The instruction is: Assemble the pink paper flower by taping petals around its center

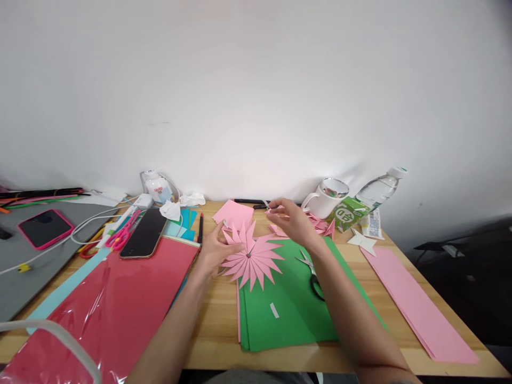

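Observation:
My left hand (218, 250) grips the left side of a pink folded-paper flower (256, 261), thumb lying on top of its pointed petals. The flower has a small dark centre and overlaps the corner of a stack of green paper (292, 325). Beyond it, my right hand (290, 216) is raised with its fingertips pinched on a thin pale strip (265, 204). Black-handled scissors (314, 277) lie on the green paper beside my right forearm. A short white strip (274, 310) rests on the same paper. Behind the flower sits a pink paper square (234, 214).
Red paper in clear wrap (136, 288), a phone (144, 234) and pink scissors (125, 232) lie left. A mug (326, 197), green carton (347, 213) and leaning water bottle (379, 189) stand at the back right. Long pink sheets (424, 304) lie near the right edge.

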{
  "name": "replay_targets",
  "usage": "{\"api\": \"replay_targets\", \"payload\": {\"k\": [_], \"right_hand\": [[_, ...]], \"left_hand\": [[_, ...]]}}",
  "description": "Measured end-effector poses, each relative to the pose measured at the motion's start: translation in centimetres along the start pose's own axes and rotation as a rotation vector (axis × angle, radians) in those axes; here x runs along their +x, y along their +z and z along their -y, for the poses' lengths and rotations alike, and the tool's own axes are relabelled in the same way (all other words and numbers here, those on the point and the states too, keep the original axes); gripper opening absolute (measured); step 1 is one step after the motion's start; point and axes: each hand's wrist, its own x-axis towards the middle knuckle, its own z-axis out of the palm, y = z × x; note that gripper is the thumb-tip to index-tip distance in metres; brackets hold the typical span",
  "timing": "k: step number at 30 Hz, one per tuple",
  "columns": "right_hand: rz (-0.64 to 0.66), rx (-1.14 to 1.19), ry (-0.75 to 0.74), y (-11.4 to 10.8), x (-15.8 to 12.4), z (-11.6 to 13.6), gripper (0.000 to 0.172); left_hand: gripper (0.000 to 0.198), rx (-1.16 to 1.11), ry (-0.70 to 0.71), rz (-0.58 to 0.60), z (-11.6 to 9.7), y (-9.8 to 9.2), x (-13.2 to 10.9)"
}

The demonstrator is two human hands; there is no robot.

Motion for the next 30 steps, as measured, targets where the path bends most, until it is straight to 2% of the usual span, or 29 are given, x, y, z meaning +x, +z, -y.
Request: {"api": "replay_targets", "payload": {"k": [1,2,4,6,8,14,17,20,23,30], "right_hand": [[-0.003,0.011,-0.019,-0.4,0.2,0.0,0.018],[0.054,0.043,-0.032,-0.9,0.4,0.1,0.016],[0.255,0.105,-0.066,-1.5,0.3,0.6,0.014],[0.408,0.074,-0.128,-1.7,0.0,1.3,0.011],[0.465,-0.012,-0.188,-1.8,-0.4,1.9,0.009],[0.536,-0.179,-0.297,-1.7,-0.9,2.5,0.016],[0.53,-0.295,-0.387,-1.7,-1.1,2.6,0.023],[0.507,-0.343,-0.451,-1.6,-1.3,2.7,0.017],[0.482,-0.323,-0.415,-1.5,-1.3,2.7,0.01],[0.53,-0.407,-0.364,-1.2,-1.6,3.0,0.011]], "left_hand": [[0.113,-0.013,-0.01,0.005,-0.1,-0.1,0.0],[0.114,-0.024,-0.023,0.015,-0.3,-0.2,0.0],[0.115,-0.043,-0.053,0.043,-0.5,-0.3,-0.1],[0.113,-0.047,-0.073,0.07,-0.6,-0.3,-0.1],[0.109,-0.022,-0.061,0.084,-0.7,-0.3,-0.1],[0.11,0.045,-0.042,0.096,-0.4,-0.3,0.0],[0.113,0.055,-0.051,0.082,0.0,-0.2,0.0],[0.113,0.082,-0.072,0.078,0.0,0.0,-0.1],[0.112,0.103,-0.068,0.084,-0.3,0.0,-0.2],[0.111,0.137,-0.045,0.083,-0.6,0.1,-0.4]]}}
